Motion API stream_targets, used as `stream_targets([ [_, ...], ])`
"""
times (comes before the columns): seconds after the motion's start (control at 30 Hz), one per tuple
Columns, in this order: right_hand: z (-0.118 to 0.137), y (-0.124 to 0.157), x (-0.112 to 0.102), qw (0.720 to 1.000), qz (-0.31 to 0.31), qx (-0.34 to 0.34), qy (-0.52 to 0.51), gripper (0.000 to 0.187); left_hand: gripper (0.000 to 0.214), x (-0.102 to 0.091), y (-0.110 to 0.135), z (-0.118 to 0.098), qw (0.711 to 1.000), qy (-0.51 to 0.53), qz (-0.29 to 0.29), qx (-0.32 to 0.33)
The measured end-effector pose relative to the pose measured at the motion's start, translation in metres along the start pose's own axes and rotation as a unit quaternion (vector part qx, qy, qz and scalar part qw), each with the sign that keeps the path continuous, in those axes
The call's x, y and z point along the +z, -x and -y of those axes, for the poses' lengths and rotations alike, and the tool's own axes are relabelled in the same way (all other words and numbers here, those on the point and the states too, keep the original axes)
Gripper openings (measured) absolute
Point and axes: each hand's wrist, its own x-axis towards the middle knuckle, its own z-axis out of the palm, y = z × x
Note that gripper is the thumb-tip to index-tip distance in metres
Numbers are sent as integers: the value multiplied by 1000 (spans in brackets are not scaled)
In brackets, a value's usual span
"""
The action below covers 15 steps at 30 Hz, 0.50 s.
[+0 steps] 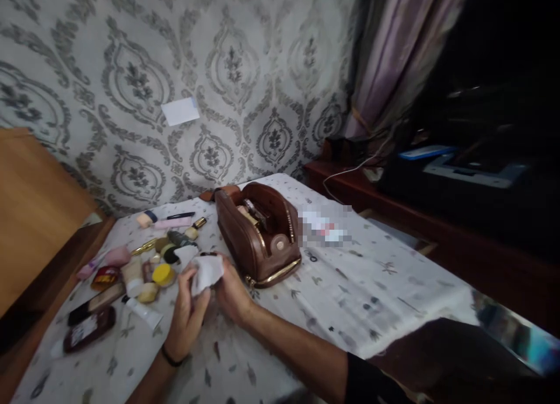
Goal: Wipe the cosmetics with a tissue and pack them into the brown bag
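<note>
Between my two hands is a crumpled white tissue (206, 276), above the near side of the cloth. My left hand (189, 318) grips it from the left, thumb and fingers closed on it. My right hand (235, 296) pinches its right side; a small dark item shows at those fingertips, too little visible to name. Just beyond my right hand stands a brown toiletry bag (236, 235), unzipped, with several cosmetics inside. Left of my hands lie a yellow-lidded jar (163, 274), a white tube (143, 312), a beige tube (132, 277) and a dark brown bottle (90, 329).
A white patterned cloth (324, 302) covers the table. More cosmetics lie at its back left, among them a pink tube (172, 222) and a black pencil (181, 215). A wooden panel (39, 211) borders the left; a dark red ledge (350, 188) with a cable runs along the right.
</note>
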Motion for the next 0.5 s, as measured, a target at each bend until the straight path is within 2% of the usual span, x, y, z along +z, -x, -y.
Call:
stream_targets([
  [0.1,-1,2,5,993,12,62,-100,34,29,0,-2,3,998,-45,-7,44],
  [0.2,-1,8,4,986,41,124,-107,31,23,-4,-5,5,995,-71,-37,67],
  [0.27,0,11,1,983,33,153,-100,34,22,-7,-6,5,994,-67,-55,67],
  [0.37,2,13,-3,982,6,165,-96,40,21,-11,-8,1,995,-46,-75,55],
  [0.5,9,14,-1,983,19,164,-86,45,19,-13,-8,-6,993,-25,-106,37],
])
